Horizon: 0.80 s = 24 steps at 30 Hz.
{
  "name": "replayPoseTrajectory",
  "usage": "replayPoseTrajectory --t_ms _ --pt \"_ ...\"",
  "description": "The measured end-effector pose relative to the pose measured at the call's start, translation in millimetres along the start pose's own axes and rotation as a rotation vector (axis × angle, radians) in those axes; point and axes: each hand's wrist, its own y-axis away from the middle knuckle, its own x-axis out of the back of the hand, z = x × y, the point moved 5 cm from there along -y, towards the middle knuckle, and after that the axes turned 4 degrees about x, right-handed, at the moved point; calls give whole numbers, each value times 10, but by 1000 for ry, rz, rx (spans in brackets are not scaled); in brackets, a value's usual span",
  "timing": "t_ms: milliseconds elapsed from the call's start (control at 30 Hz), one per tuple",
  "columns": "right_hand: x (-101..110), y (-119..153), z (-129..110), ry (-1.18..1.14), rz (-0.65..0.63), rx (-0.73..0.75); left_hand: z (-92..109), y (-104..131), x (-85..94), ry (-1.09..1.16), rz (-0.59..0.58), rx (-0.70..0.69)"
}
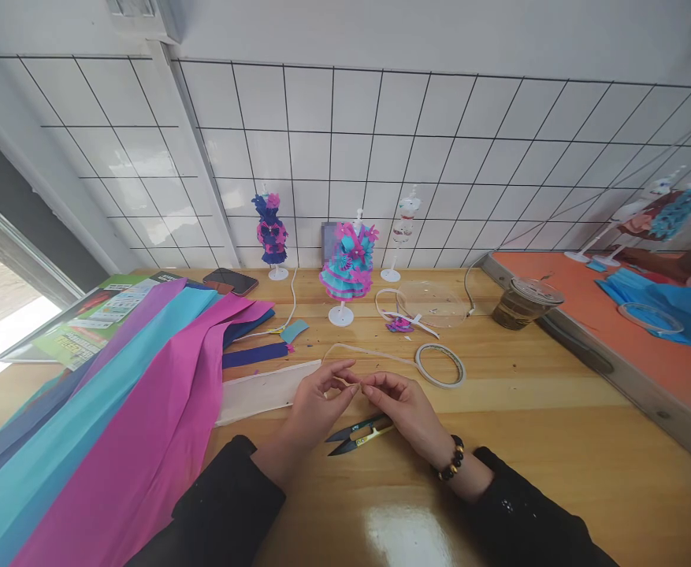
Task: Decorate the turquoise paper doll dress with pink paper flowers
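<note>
Both hands meet fingertip to fingertip over the wooden table (pixel 499 441). My left hand (pixel 325 398) is pinched on the end of a thin pale strip of tape (pixel 374 352), which runs back toward a tape roll (pixel 440 365) lying flat on the right. My right hand (pixel 401 405) pinches at the same spot; what lies between its fingertips is too small to make out. Below the hands lie thread snips (pixel 360 438), partly under my right hand. A white strip (pixel 265 394) lies beside my left hand.
Pink cloth (pixel 173 402) and blue cloth (pixel 102 394) cover the left side. Behind the hands stand a decorated mini dress form (pixel 348 268), a purple one (pixel 273 236) and a white one (pixel 404 228). A lidded cup (pixel 522 303) stands right, by an orange surface (pixel 558 283).
</note>
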Motion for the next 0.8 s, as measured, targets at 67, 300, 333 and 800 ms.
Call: replayPoseTrajectory --t_ms 67,300,333,800 --pt "1 -1 11 22 4 -2 -2 -2 10 3 16 2" --pt "-5 -7 44 59 -9 20 37 9 9 -49 25 -8" --pt "-5 -7 49 62 -5 15 37 9 7 -53 24 -6" --pt "8 -7 53 40 17 42 -42 -42 -8 67 -1 110"
